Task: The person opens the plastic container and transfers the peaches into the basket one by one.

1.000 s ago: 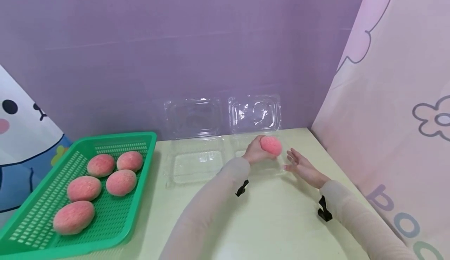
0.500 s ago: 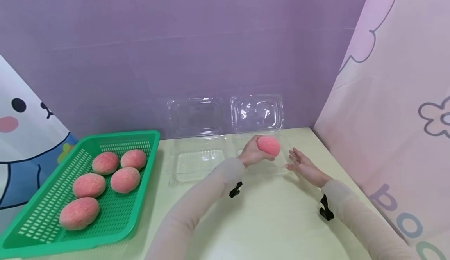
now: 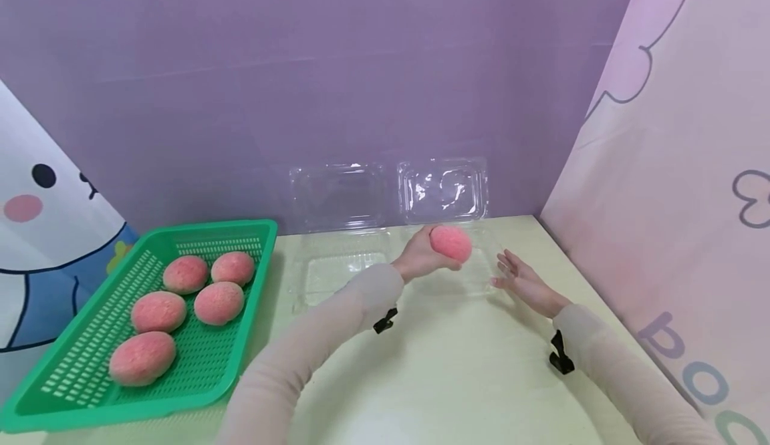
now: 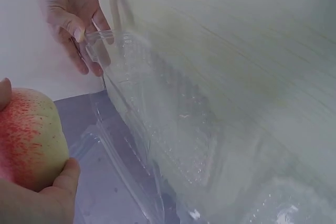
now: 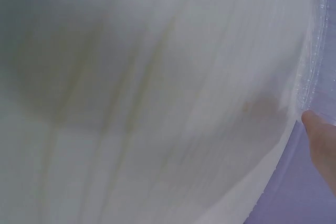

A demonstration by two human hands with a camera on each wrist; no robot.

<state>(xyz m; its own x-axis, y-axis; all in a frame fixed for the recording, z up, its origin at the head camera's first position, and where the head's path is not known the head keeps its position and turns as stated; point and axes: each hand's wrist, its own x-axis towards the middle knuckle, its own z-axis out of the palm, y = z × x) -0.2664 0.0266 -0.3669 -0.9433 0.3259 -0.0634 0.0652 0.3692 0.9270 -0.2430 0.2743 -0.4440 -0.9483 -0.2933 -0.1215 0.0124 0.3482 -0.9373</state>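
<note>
My left hand [image 3: 419,255] grips a peach [image 3: 452,243] above the right-hand clear plastic box [image 3: 457,286]. In the left wrist view, the peach [image 4: 34,142] has red speckles on a pale yellow side, with fingers around it. Just beside the box's right edge is my right hand [image 3: 531,286], its fingers spread and holding nothing. The left wrist view shows that hand's thumb at the corner of the box; whether it touches is hard to tell. The box's lid [image 3: 444,191] stands raised against the purple backdrop.
A second clear box [image 3: 345,271], lid up, sits left of the first. On the table's left, a green basket [image 3: 272,248] holds several pink peaches [image 3: 186,274]. A purple cloth [image 3: 385,84] rises behind, and a pink printed cloth [image 3: 674,184] hangs along the right.
My left hand has shifted left with the peach, still over the right-hand box. My right hand stays nearly in place beside the box. The head view has turned slightly left.
</note>
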